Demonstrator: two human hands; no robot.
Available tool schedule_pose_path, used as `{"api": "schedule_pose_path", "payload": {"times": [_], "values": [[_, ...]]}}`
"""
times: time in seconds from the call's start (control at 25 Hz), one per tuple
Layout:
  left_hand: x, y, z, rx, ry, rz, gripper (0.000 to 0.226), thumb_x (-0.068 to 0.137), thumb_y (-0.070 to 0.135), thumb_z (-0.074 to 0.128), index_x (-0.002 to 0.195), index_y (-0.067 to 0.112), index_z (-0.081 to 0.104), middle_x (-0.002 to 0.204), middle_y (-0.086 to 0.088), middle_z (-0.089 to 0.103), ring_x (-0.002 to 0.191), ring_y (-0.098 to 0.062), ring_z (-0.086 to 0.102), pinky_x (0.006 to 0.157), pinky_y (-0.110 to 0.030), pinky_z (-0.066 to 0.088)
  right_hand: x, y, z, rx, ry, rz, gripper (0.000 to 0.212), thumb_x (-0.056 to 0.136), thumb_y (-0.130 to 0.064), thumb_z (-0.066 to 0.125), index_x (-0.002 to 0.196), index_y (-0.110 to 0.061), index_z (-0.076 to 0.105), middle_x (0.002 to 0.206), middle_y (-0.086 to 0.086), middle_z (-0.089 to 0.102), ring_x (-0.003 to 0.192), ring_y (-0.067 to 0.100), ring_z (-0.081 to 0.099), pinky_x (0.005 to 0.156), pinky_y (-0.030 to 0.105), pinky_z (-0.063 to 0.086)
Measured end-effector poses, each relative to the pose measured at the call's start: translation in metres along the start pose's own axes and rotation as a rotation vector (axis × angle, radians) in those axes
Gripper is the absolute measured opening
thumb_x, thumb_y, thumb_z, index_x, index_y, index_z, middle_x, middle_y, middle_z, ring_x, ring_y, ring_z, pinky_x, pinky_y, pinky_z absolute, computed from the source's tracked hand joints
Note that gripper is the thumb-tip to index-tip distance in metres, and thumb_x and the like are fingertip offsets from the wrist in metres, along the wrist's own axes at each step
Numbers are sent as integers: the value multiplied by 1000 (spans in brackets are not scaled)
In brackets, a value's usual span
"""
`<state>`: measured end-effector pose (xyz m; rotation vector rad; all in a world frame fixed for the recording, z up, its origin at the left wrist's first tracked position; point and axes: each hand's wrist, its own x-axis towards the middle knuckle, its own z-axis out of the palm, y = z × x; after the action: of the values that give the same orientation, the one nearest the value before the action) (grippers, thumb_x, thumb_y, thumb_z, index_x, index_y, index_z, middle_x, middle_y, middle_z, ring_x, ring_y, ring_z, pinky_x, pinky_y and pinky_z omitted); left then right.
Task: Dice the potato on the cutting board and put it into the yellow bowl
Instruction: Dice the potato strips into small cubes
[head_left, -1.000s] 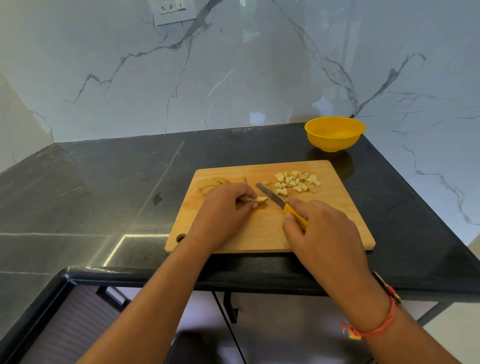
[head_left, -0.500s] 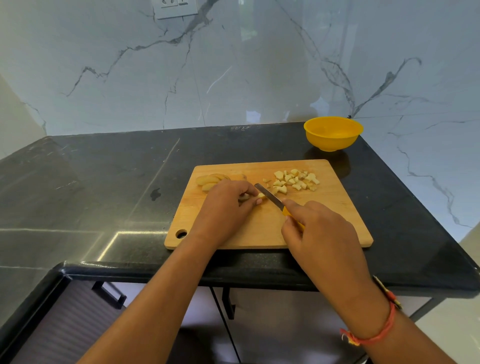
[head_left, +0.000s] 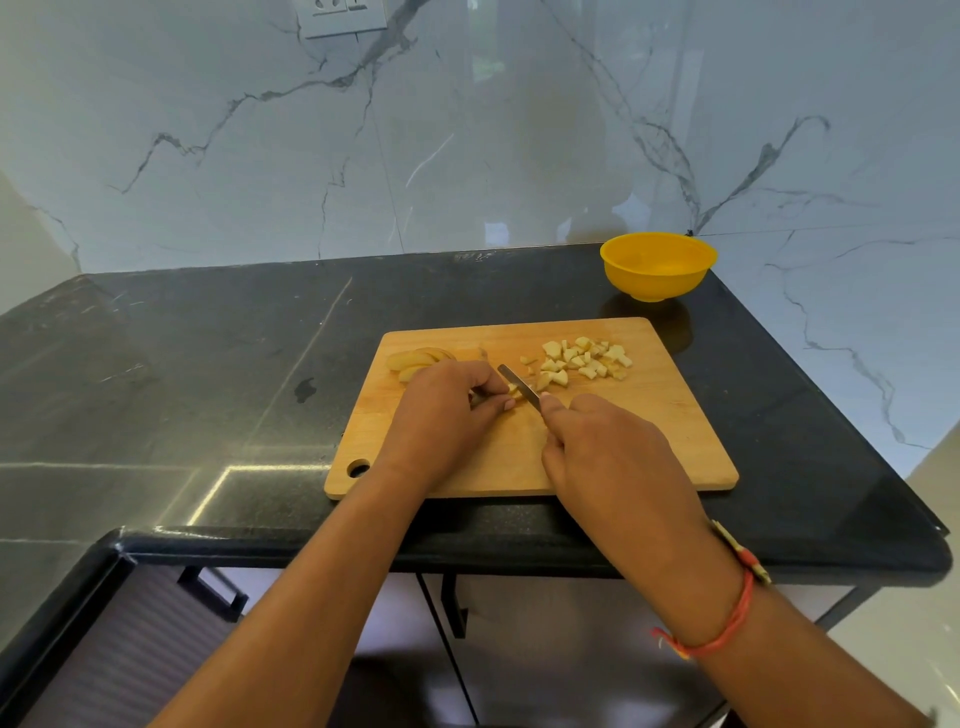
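A wooden cutting board (head_left: 649, 441) lies on the black counter. My left hand (head_left: 441, 415) pins a potato strip (head_left: 511, 400) to the board with its fingertips. My right hand (head_left: 608, 452) grips a knife (head_left: 517, 382) whose blade rests across that strip, right beside my left fingers. A pile of diced potato (head_left: 582, 361) sits at the board's far right. Uncut potato slices (head_left: 415, 359) lie at the far left, partly hidden by my left hand. The yellow bowl (head_left: 657, 266) stands behind the board at the right; it looks empty.
The black counter (head_left: 208, 364) runs left of the board and ends at a marble wall behind and to the right. Its front edge lies just under my forearms, with cabinet handles below. A wall socket (head_left: 340, 15) sits high up.
The knife has shifted left and nearer my left fingers, further along the potato strip. The strip under my left hand looks shorter. The view has tilted slightly.
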<state>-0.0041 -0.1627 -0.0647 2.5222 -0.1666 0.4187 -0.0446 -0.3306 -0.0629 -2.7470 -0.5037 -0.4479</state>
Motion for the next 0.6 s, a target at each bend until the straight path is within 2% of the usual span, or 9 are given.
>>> {"api": "schedule_pose_path", "payload": {"times": [0.12, 0.28, 0.44, 0.6], "values": [[0, -1, 0, -27, 0, -7, 7, 87, 30, 72, 94, 29, 72, 91, 16, 68, 84, 0, 59, 78, -19, 49, -5, 1, 1, 45, 31, 33, 43, 100, -31, 44, 143, -26, 48, 86, -12, 44, 72, 7, 44, 58, 19, 30], [0, -2, 1, -73, -27, -18, 19, 88, 30, 70, 107, 29, 65, 98, 17, 64, 89, 5, 56, 77, -8, 43, -8, 5, 3, 103, 115, 83, 42, 97, -32, 50, 139, -26, 53, 80, -11, 46, 67, 7, 43, 52, 14, 26], [-1, -1, 0, -81, -39, -33, 27, 91, 31, 67, 118, 30, 61, 99, 17, 62, 92, 3, 56, 79, -11, 43, -7, 8, 5, 147, 130, 96, 42, 97, -33, 49, 139, -27, 52, 80, -11, 48, 69, 7, 45, 54, 14, 29], [-1, -5, -2, -88, -34, -22, 21, 92, 32, 66, 113, 28, 66, 98, 19, 64, 91, 5, 56, 76, -10, 42, -7, 8, 6, 162, 148, 101, 42, 97, -34, 50, 138, -27, 54, 83, -12, 52, 71, 6, 46, 55, 15, 30]]}}
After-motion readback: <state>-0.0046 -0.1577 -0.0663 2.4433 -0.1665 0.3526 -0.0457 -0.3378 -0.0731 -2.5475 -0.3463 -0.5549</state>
